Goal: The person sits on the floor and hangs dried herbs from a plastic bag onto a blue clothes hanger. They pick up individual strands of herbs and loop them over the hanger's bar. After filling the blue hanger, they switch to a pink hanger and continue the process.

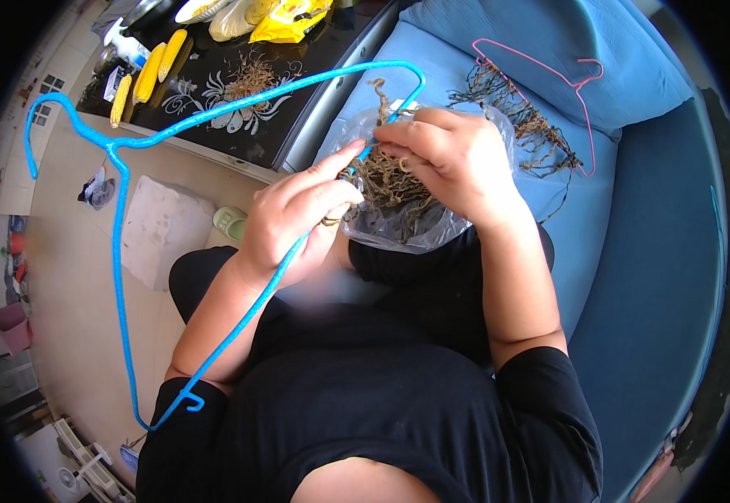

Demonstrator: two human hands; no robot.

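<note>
Blue hanger and dried strands, in two hands

Item: one blue hanger [115,142], held aslant over the lap, hook to the left, a small curl near its lower corner.

Left hand [293,214]: fingers narrow, closed about the hanger's long bottom bar, with some strands at the fingertips.

Right hand [457,159]: just beside the left; thumb and fingers drawn together at the same bar, pinching a strand.

Dried strands [394,184]: brown, tangled, in and above a clear plastic bag [428,239] resting at the lap, beneath the hands; a few cling to the bar.

On the blue sofa [650,251], right: one pink hanger [578,85], with a row of darker strands [541,134] along its bar.

On the black table [205,63], upper left: three yellow corn cobs [148,74]; one white pump bottle [130,49]; one heap of dry scraps [251,77] over a pale flower pattern; one yellow packet [292,21].

On the floor: one pale block [163,226]; one green slipper [231,223], near the block.
</note>
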